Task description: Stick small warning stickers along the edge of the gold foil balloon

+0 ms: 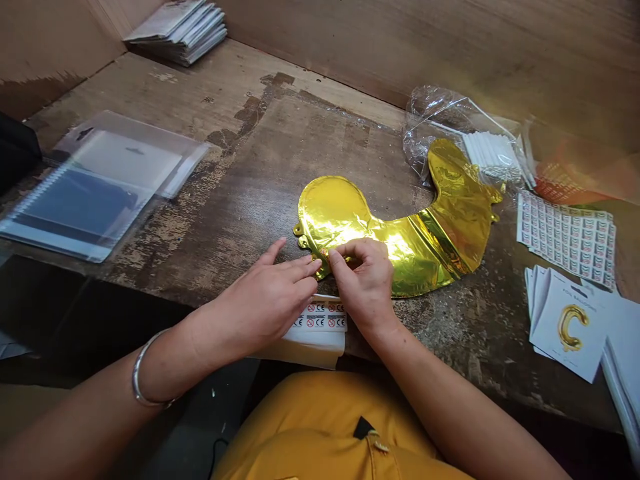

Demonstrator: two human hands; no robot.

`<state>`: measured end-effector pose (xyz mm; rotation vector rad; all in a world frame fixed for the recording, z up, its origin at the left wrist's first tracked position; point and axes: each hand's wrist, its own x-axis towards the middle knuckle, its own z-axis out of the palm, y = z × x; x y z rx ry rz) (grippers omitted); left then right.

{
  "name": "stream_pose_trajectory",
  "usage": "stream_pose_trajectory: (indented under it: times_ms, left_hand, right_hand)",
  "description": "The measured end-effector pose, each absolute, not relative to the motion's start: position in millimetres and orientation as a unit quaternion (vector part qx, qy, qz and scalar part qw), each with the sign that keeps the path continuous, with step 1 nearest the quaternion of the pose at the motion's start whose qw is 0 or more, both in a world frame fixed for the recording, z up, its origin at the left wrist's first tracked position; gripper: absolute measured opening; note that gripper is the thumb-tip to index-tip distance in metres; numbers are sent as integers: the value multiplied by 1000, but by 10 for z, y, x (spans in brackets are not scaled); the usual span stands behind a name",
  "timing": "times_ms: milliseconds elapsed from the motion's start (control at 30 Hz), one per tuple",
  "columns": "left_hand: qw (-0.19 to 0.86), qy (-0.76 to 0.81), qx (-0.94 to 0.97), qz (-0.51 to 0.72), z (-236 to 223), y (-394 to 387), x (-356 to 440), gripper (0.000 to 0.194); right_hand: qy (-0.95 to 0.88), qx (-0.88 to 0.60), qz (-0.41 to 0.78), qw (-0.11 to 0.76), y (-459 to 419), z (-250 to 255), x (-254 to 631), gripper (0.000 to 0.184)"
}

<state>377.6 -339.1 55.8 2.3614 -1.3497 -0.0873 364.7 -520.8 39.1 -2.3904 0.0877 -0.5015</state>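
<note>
A flat gold foil balloon (395,247), curved like a letter C, lies on the worn table in front of me. My right hand (367,280) pinches its near edge between thumb and forefinger, close to the small tabs at its left end. My left hand (280,293) rests beside it with fingers stretched out, their tips touching the same edge. What lies right under the fingertips is too small to make out. Below my hands, a sheet of CE stickers (320,320) hangs over the table's front edge, partly covered by my left hand.
Clear plastic sleeves (95,193) lie at left; a stack of folded packets (180,30) sits at back left. At right are a plastic bag of white sticks (493,153), an orange basket (565,180), label sheets (567,237) and "Foil Balloons" cards (567,323).
</note>
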Motion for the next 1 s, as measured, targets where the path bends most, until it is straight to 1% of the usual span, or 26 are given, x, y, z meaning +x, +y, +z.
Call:
stream_pose_trajectory:
  times_ms: [167,300,400,467,500,567,633,700,833,933,1000]
  left_hand:
    - [204,-485,850,-25,546,-3392,3770,17]
    - [209,-479,852,-29,550,-3402,3759,17]
    - [213,-475,853,-43,556,-3406,3765,17]
    - [217,-471,854,-50,551,-3399,3777,17]
    - [220,-470,853,-54,546,-3392,3784,17]
    - [222,-472,851,-65,535,-3369,3799,16]
    - [223,-479,846,-75,531,-3337,3809,16]
    - [226,-487,839,-83,538,-3301,3810,18]
    - [238,-470,848,-66,600,-3235,3782,20]
    - [252,-439,862,-28,688,-3201,3749,19]
    - [260,-416,871,0,758,-3184,3728,17]
  right_hand:
    - [28,-929,-185,318,-5198,394,3640,16]
    - [30,-954,-170,244,-5211,376,3651,13]
    - [46,-964,-181,190,-5314,383,3695,18]
    - [45,-964,-200,169,-5418,429,3715,14]
    - [21,-964,-209,164,-5467,465,3713,12]
    - [-93,-963,-198,156,-5538,541,3679,16]
    - [-229,-953,-141,143,-5557,590,3618,20]
    - [-291,-944,-103,114,-5537,588,3558,24]
    - [-301,-942,-141,38,-5477,509,3520,27]
    - [-272,-951,-141,32,-5468,506,3561,24]
    - [-228,-964,-128,51,-5474,539,3601,22]
